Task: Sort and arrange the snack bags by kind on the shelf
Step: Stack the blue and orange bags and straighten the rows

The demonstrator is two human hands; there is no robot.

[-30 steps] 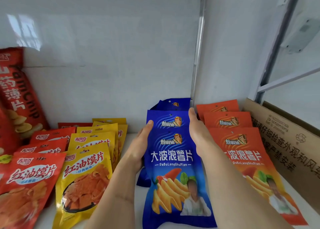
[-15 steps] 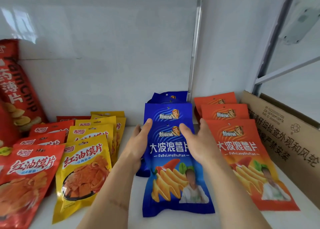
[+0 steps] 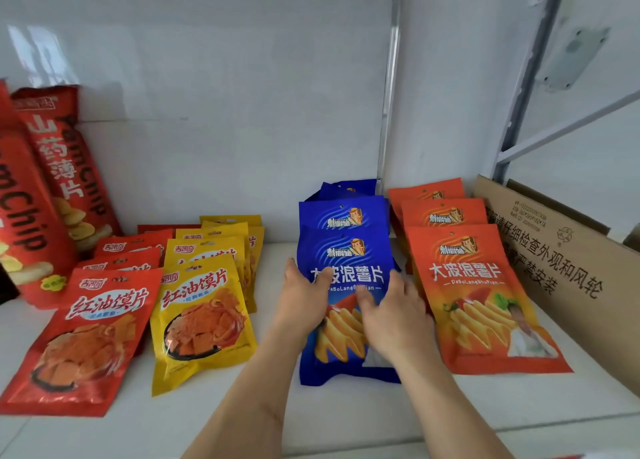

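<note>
The front blue snack bag (image 3: pixel 349 285) lies flat on the white shelf (image 3: pixel 346 417) at the centre of the frame, heading a row of blue bags (image 3: pixel 344 212) that overlap back toward the wall. Both hands are on its face. The left hand (image 3: pixel 303 302) covers the bag's left edge, thumb laid across the printed white characters, fingers fairly straight. The right hand (image 3: pixel 393 316) sits just right of it over the lower middle of the bag, fingers loosely spread and pressing down; neither hand is curled round the bag. Right of centre, a row of 3 orange bags (image 3: pixel 474 295) lies just beside the blue row, with a cardboard box (image 3: pixel 561 268) at the right edge. Left of centre lie yellow bags (image 3: pixel 202 320) and red bags (image 3: pixel 83 340), and 2 tall red chip bags (image 3: pixel 65 167) lean at the upper left.
</note>
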